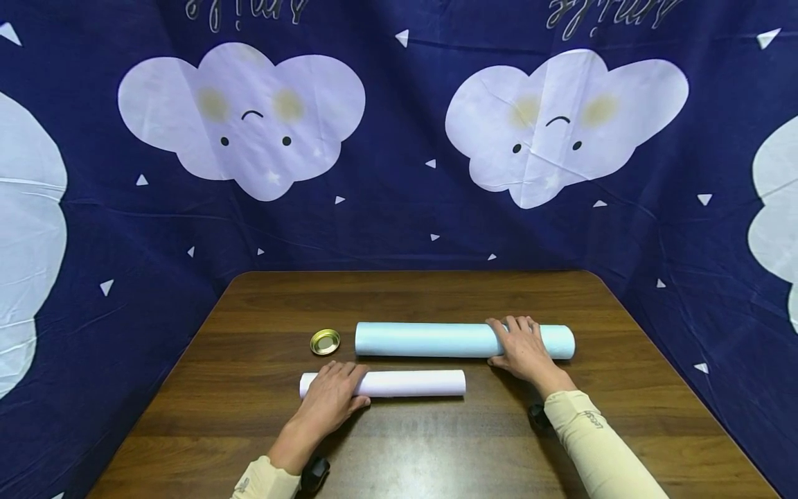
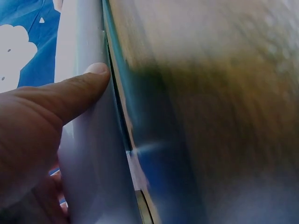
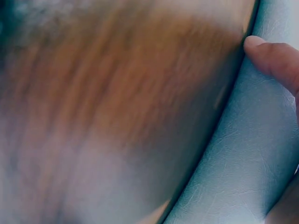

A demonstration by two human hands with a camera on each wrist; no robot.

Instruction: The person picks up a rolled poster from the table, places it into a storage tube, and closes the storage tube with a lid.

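Observation:
A white paper roll (image 1: 414, 383) lies crosswise on the wooden table, and my left hand (image 1: 332, 394) grips it near its left end. In the left wrist view the thumb (image 2: 88, 81) lies along the near side of the white roll (image 2: 88, 154), with fingertips showing past its far side. Behind it and further right is a longer, thicker light blue roll (image 1: 424, 339). My right hand (image 1: 522, 352) holds this one right of its middle, fingers over the top and thumb at the near side. The right wrist view shows the blue roll's finely creased surface (image 3: 233, 149).
A small round gold lid (image 1: 325, 342) lies left of the blue roll, beyond my left hand. The brown table (image 1: 405, 294) has rounded far corners. A dark blue cloth (image 1: 399, 229) with clouds hangs behind and along both sides.

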